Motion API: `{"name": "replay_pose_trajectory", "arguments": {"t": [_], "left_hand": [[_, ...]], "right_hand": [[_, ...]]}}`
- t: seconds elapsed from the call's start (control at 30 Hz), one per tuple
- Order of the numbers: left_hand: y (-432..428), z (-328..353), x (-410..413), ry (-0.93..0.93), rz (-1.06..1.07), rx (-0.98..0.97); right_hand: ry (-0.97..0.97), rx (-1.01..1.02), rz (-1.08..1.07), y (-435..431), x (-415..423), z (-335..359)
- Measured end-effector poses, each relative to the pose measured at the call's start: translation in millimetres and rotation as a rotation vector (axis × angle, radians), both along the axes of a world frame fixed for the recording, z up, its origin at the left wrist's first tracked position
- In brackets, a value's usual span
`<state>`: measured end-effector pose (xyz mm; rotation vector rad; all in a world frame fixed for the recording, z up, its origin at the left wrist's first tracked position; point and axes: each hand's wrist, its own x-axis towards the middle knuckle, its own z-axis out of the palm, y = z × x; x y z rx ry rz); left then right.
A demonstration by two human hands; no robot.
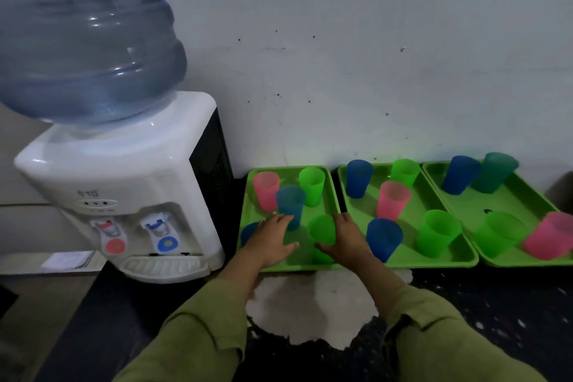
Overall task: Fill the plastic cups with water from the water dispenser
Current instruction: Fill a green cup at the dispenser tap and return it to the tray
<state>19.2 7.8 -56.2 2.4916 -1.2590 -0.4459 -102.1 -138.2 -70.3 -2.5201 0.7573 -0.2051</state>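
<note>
A white water dispenser [124,183] stands at the left and carries a large blue bottle [83,40]. It has a red tap [114,239] and a blue tap [163,234] above a drip tray [164,267]. To its right, the left green tray [245,195] holds a pink cup [266,191], a green cup [312,184] and a blue cup [290,205]. My left hand [273,240] lies flat over this tray and partly hides another blue cup [249,232]. My right hand [345,240] is flat beside a near green cup [322,231], its thumb across the cup's front.
The middle green tray [434,264] and the right green tray [527,264] each hold several blue, green and pink cups. All three trays sit against a white wall on a dark counter with a pale worn patch [313,304] in front.
</note>
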Motion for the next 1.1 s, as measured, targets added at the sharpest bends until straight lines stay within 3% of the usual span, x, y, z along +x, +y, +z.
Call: {"name": "replay_pose_trajectory", "arguments": {"t": [0.2, 0.33, 0.63, 0.83, 1.1], "left_hand": [[11.7, 20.0, -13.7, 0.011, 0.011, -0.156], [21.7, 29.0, -31.6, 0.114, 0.046, -0.340], [66.4, 30.7, -50.5, 0.171, 0.166, -0.687], [112.1, 17.1, -24.5, 0.168, 0.232, -0.704], [193.5, -23.9, 24.5, 0.386, 0.379, -0.716]], "right_hand": [[-0.168, 0.036, 0.030, 11.6, -1.5, 36.4], [-0.240, 0.029, 0.079, 30.3, -6.7, 52.8], [-0.275, 0.047, 0.172, 78.5, -10.1, 69.4], [-0.233, 0.203, 0.251, 111.7, 17.5, 67.6], [-0.246, 0.241, 0.087, 176.7, 82.6, 50.5]]}}
